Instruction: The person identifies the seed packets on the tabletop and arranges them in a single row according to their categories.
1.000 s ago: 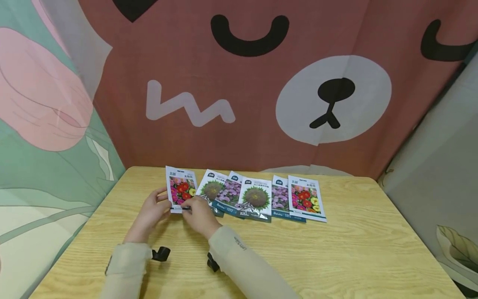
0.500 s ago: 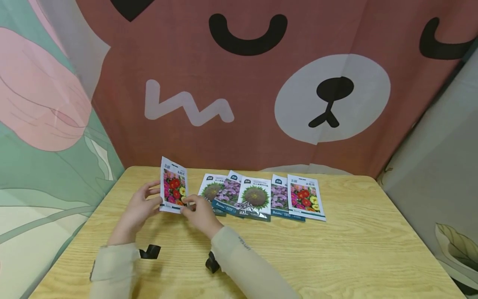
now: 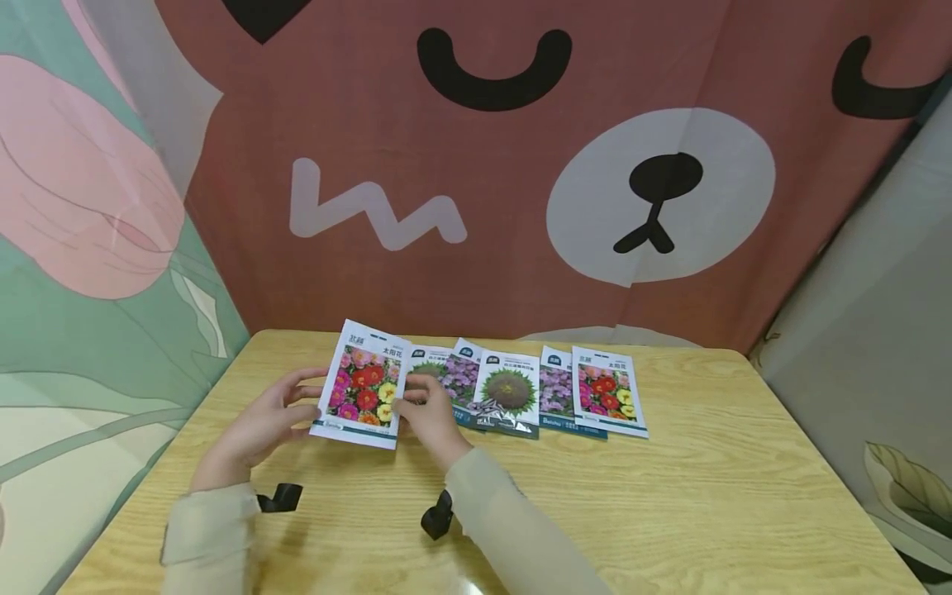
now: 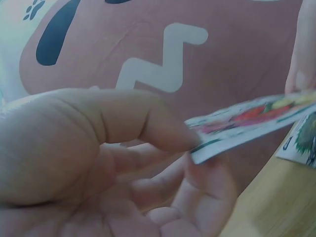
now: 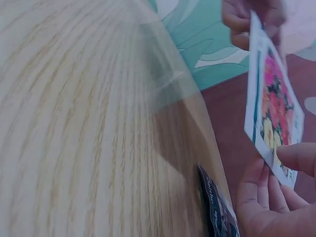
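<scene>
Between the two hands a white seed packet with red, pink and yellow flowers is held up off the table, its printed face toward the head camera. My left hand pinches its left edge between thumb and fingers, as the left wrist view shows at the packet's corner. The right edge is pinched by my right hand; the right wrist view shows the thumb on the packet's face and fingers behind. Partly hidden behind the packet and right hand lies a seed packet with a green spiky round head.
Rightward along the table's back lie overlapping packets: a purple-flower one, a spiky-head one, another purple one, and another red-and-yellow flower one. A printed curtain hangs behind the table.
The red-flower packet has been lifted off the leftmost spiky-head packet and brought nearer the camera. It swung left, then back right, turning to face the camera. The other packets stay in their row.
</scene>
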`<state>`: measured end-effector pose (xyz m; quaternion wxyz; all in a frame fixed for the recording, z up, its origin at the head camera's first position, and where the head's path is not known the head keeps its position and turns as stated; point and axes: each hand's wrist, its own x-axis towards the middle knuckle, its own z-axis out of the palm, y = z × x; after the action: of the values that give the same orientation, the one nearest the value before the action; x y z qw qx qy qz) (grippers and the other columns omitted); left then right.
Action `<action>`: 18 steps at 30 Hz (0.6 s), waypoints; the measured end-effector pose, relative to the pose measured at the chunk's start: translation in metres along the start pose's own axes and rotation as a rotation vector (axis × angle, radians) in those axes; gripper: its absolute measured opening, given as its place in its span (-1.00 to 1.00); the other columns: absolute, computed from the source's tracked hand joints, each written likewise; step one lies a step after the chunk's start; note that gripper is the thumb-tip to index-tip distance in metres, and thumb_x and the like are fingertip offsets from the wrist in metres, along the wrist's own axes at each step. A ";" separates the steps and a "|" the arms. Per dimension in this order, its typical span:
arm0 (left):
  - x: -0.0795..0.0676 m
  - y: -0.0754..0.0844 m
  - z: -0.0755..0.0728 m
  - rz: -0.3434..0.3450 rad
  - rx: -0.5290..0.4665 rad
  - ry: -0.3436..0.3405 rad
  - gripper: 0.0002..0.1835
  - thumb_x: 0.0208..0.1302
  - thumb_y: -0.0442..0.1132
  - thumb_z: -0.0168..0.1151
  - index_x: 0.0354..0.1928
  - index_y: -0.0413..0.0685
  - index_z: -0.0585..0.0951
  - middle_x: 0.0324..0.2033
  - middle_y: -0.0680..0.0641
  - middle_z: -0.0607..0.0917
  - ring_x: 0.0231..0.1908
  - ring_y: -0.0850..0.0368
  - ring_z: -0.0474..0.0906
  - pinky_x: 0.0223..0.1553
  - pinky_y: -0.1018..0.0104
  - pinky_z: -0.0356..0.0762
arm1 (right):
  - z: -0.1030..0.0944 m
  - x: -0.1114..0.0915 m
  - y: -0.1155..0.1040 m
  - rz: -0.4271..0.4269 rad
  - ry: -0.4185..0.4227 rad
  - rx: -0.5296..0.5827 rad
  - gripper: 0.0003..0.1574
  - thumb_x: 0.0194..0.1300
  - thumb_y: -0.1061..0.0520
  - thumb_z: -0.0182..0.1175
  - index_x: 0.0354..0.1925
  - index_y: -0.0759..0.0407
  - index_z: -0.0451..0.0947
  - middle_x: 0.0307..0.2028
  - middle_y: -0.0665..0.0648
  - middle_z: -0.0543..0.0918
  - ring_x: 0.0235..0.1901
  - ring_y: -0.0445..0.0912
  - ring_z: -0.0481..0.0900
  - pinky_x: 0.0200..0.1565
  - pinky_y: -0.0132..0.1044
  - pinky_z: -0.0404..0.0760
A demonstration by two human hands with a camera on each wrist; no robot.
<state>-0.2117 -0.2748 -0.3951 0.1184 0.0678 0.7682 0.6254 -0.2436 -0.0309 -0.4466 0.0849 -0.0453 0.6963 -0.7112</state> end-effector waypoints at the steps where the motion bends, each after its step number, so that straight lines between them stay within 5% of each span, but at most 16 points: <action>1: -0.001 0.000 -0.001 -0.003 0.008 -0.018 -0.27 0.45 -0.40 0.09 0.54 -0.27 0.02 0.33 -0.47 0.27 -0.03 0.05 0.61 -0.08 0.06 0.70 | -0.002 -0.001 0.000 0.003 -0.001 0.009 -0.41 0.38 0.26 0.26 0.33 0.23 0.40 -0.06 0.21 0.62 -0.31 -0.05 0.65 -0.13 -0.01 0.72; 8: -0.005 -0.004 -0.007 -0.017 0.059 -0.088 -0.35 0.47 -0.34 0.13 0.48 -0.32 0.11 0.11 -0.40 0.46 -0.04 -0.02 0.60 -0.05 -0.03 0.70 | -0.009 -0.010 0.000 0.007 -0.025 0.041 -0.42 0.36 0.33 0.26 0.31 0.29 0.39 -0.20 0.22 0.65 -0.38 0.03 0.66 -0.20 0.01 0.75; 14: -0.008 -0.008 -0.009 -0.105 0.141 -0.059 -0.51 0.48 -0.27 0.17 0.29 -0.40 0.30 -0.09 -0.23 0.58 -0.10 0.02 0.59 -0.03 0.03 0.70 | -0.008 -0.022 0.003 0.049 -0.064 0.015 -0.46 0.34 0.33 0.29 0.24 0.25 0.42 -0.33 0.17 0.66 -0.40 0.16 0.68 -0.29 0.02 0.77; 18: -0.007 -0.012 -0.013 -0.143 0.173 -0.063 -0.66 0.49 -0.30 0.13 0.12 -0.43 0.40 -0.16 -0.18 0.59 -0.12 0.03 0.58 -0.06 0.08 0.72 | -0.004 -0.029 0.006 0.090 -0.095 0.026 -0.55 0.35 0.33 0.27 0.17 0.23 0.42 -0.40 0.18 0.64 -0.52 0.05 0.64 -0.35 -0.01 0.77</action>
<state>-0.2077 -0.2911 -0.4035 0.1805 0.0422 0.8181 0.5444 -0.2153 -0.0218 -0.4509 0.1505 -0.0465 0.6835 -0.7128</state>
